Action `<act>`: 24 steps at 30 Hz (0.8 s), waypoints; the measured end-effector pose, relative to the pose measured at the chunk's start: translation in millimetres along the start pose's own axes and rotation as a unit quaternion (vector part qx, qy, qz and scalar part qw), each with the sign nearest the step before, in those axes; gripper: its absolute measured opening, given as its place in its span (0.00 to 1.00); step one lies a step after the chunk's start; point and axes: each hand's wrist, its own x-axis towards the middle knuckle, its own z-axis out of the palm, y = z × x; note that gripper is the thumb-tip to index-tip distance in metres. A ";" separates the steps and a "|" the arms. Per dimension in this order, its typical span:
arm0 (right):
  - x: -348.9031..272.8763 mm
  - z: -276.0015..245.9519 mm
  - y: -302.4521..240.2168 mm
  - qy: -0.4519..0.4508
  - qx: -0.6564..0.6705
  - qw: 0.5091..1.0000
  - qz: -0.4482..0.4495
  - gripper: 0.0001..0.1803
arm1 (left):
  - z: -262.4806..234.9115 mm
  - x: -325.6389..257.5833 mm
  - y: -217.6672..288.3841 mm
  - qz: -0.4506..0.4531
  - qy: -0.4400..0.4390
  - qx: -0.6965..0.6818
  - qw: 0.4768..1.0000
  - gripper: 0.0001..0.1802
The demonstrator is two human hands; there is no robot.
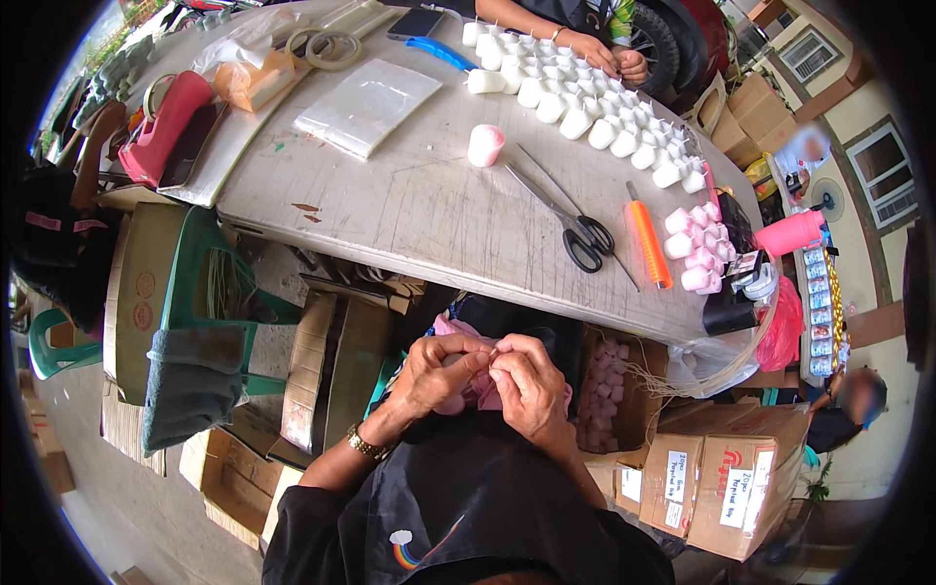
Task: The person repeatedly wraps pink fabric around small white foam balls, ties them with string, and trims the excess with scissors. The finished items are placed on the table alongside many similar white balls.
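Over my lap, my left hand [441,374] and my right hand [527,386] meet with thumbs and forefingers pinched together. What they pinch is too small to make out. A pale pink rounded piece [449,403] shows partly under my left hand, and pink cloth [485,393] lies behind and between the hands. Beyond them on the table [390,229] stands one pink-and-white cup-shaped piece [486,145]. Scissors [575,229] lie to its right, crossed by a thin metal rod [554,175]. An orange-handled tool [648,244] rests farther right.
Rows of white cup-shaped pieces [575,120] with thin tips cover the far right; pink ones [697,249] stand nearer. Clear plastic bags [369,105] and a pink tape dispenser [168,132] are left. An open box [624,385] of pink pieces sits below. Another person's hands [614,60] are opposite.
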 end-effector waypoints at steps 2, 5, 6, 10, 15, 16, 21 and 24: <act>0.6 -0.3 -1.2 0.003 0.021 1.000 0.014 0.03 | 0.6 -2.4 3.0 0.018 -0.006 0.078 0.997 0.10; -0.2 0.1 -1.7 0.009 0.077 0.995 0.063 0.02 | 3.0 -5.9 6.5 0.032 -0.003 0.123 0.992 0.10; -0.8 0.3 -1.6 0.015 0.086 0.994 0.070 0.02 | 4.3 -6.2 7.2 0.052 0.002 0.141 0.989 0.10; -2.8 0.1 -0.9 0.031 0.107 0.988 0.111 0.03 | 10.5 -8.6 7.7 0.094 0.020 0.197 0.976 0.09; -2.3 -0.1 1.4 0.034 0.093 0.988 0.117 0.04 | 14.0 -7.3 6.8 0.163 0.056 0.241 0.955 0.09; -2.2 0.1 1.9 0.034 0.097 0.987 0.120 0.04 | 14.0 -7.0 6.7 0.144 0.053 0.215 0.965 0.10; -1.6 -0.9 3.9 0.027 0.105 0.987 0.120 0.04 | 13.2 -7.5 7.4 0.178 0.055 0.268 0.945 0.10; -0.6 -2.8 3.1 0.012 0.116 0.985 0.128 0.05 | 12.3 -8.5 7.1 0.163 0.050 0.251 0.953 0.10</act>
